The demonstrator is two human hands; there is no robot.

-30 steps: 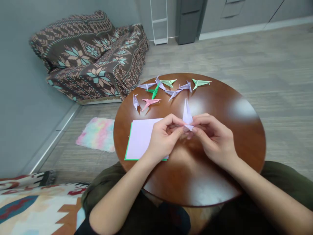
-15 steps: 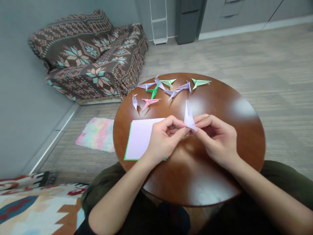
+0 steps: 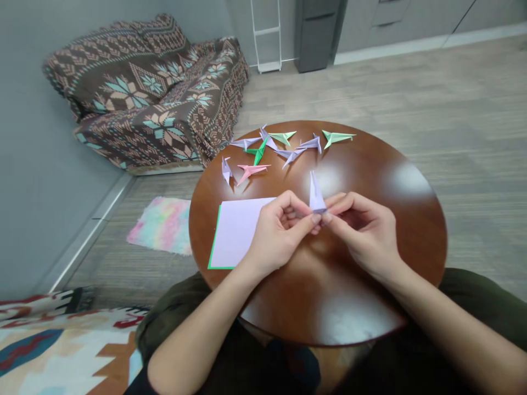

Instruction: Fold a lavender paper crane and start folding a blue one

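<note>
A lavender folded paper piece (image 3: 316, 196) stands upright between my hands, its narrow points facing away from me. My left hand (image 3: 284, 227) pinches its lower left side between thumb and forefinger. On the lower right side, my right hand (image 3: 364, 227) grips it the same way. The fingers hide part of its bottom edge. Under and beside my left wrist lies a stack of square paper (image 3: 236, 230), lavender on top with green showing at the edges.
Several folded paper cranes lie along the far side of the round wooden table (image 3: 395, 236), among them a pink one (image 3: 251, 171), a dark green one (image 3: 258, 152) and a pale green one (image 3: 336, 138). Beyond stands a sofa (image 3: 152, 104) with a patterned cover. A fluffy rug (image 3: 162, 226) lies left.
The folded paper has turned slightly between my fingers, and its lower edge now faces me more squarely. Both hands keep their pinch and have barely moved.
</note>
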